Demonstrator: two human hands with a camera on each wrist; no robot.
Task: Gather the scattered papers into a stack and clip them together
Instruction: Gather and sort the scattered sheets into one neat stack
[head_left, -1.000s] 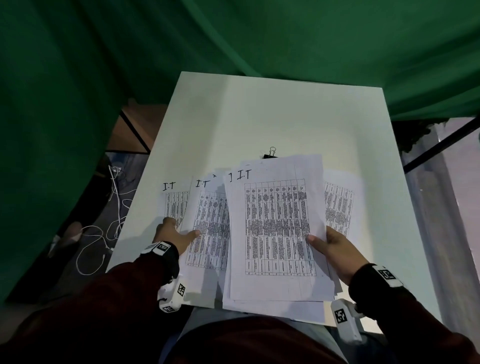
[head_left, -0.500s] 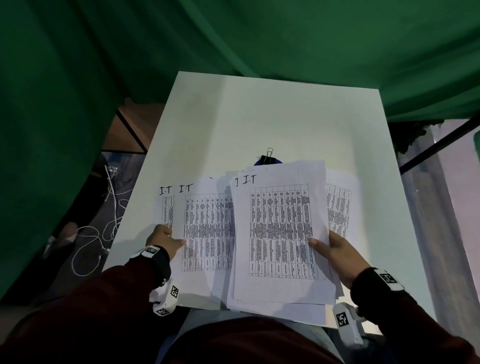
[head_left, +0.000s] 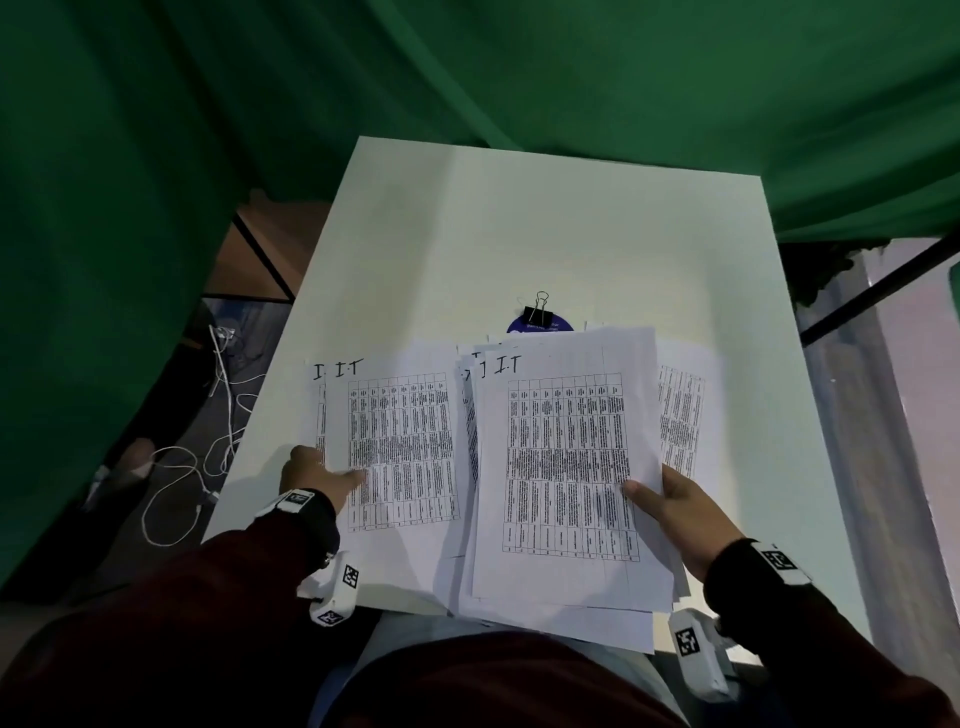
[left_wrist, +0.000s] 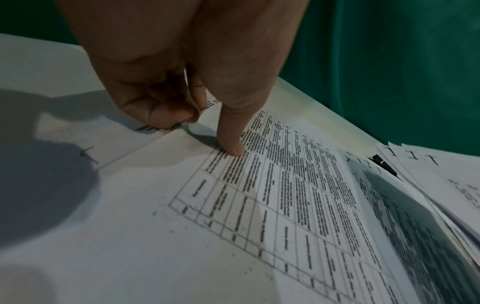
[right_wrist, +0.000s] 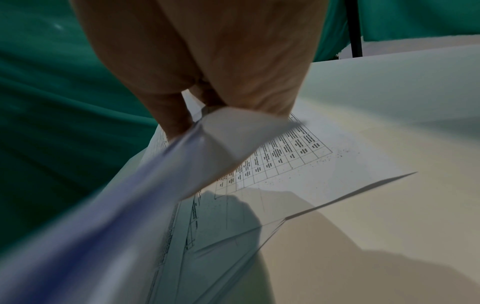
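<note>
Printed table sheets marked "I.T" lie on the near half of the white table (head_left: 519, 218). My right hand (head_left: 670, 506) grips a thick stack of papers (head_left: 566, 457) at its right edge, thumb on top; in the right wrist view the stack (right_wrist: 124, 195) is blurred and lifted over a loose sheet (right_wrist: 324, 164). My left hand (head_left: 314, 473) pinches a left sheet (head_left: 400, 447); my thumb (left_wrist: 233, 147) presses its print and my curled fingers (left_wrist: 161, 111) sit at its edge. It nearly covers another sheet (head_left: 318, 415). A black binder clip (head_left: 537, 310) lies beyond the stack.
A blue round object (head_left: 540, 326) sits under the clip, partly hidden by the papers. One more sheet (head_left: 683, 415) lies right of the stack. Green curtain (head_left: 519, 67) hangs behind and left of the table. White cables (head_left: 176, 483) trail on the floor at the left.
My left hand has drawn its sheet leftward over the far-left sheet, which is now almost covered. The right hand keeps its grip on the stack.
</note>
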